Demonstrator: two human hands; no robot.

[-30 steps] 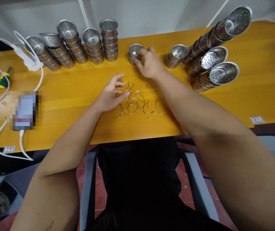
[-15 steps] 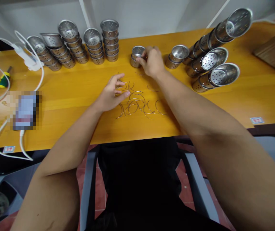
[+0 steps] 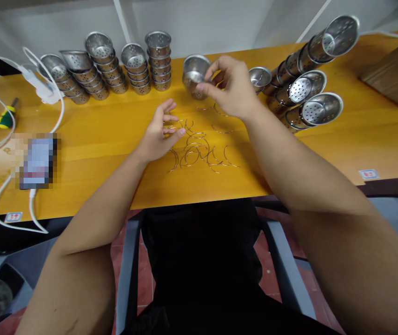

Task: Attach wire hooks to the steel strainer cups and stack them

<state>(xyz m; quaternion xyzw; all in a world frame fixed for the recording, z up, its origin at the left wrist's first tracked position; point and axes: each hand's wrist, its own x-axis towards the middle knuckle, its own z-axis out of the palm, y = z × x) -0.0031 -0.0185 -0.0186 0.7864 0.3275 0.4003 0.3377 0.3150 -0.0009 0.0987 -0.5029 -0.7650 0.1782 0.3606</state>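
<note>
My right hand [image 3: 232, 88] grips a small perforated steel cup [image 3: 194, 74] by its rim and holds it tilted above the orange table [image 3: 97, 135]. Below it lies a scatter of thin curved wire handles [image 3: 201, 149]. My left hand [image 3: 159, 132] rests on the left edge of that scatter, fingers loosely curled and pinched on a wire handle [image 3: 171, 128].
Stacks of steel cups [image 3: 115, 65] stand along the back left. Long stacks of cups lie on their sides [image 3: 303, 79] at the right, with a single cup [image 3: 259, 77] beside them. A white cable and plug [image 3: 42, 88], a screwdriver [image 3: 5, 116] and a blurred phone [image 3: 36, 160] lie at the left.
My right hand has lifted the steel cup off the table and drawn it up and toward me. My left hand has stayed on the wires.
</note>
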